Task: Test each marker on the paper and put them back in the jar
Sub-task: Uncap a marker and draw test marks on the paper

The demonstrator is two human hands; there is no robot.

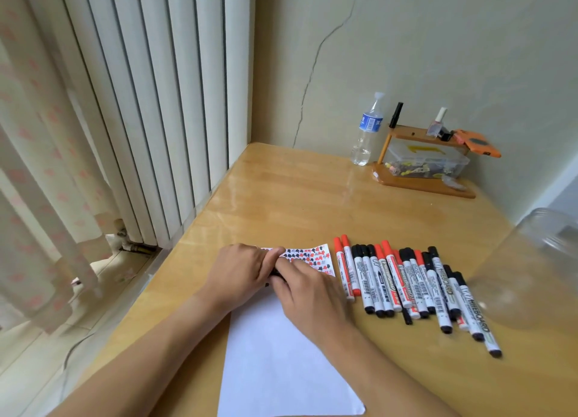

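Honey-coloured wood, glossy under a clear coating, is the table [281, 197] in front of you in the head view. A white sheet of paper [275, 360] lies on it, running from the near edge away from you; its far end is covered with rows of small red and black test marks.

Both of your hands meet over that far end. Your left hand [240, 272] and your right hand [306, 291] have their fingers curled together around a dark marker [275, 274], of which only a short black stretch shows between them, just above the paper. You cannot tell from here whether its cap is on or off.

Just to the right of the paper, the other markers [406, 285] lie in a loose row on the table, side by side and partly overlapping, some with red caps and some with black, most with white barrels.

The clear jar [531, 275] sits at the right edge of the view, blurred, beside the far end of that row.

In the far corner, against the wall, a water bottle [367, 131] stands upright next to a small wooden rack [422, 172] holding a clear plastic box [428, 163]. White vertical slats [150, 103] fill the left side.
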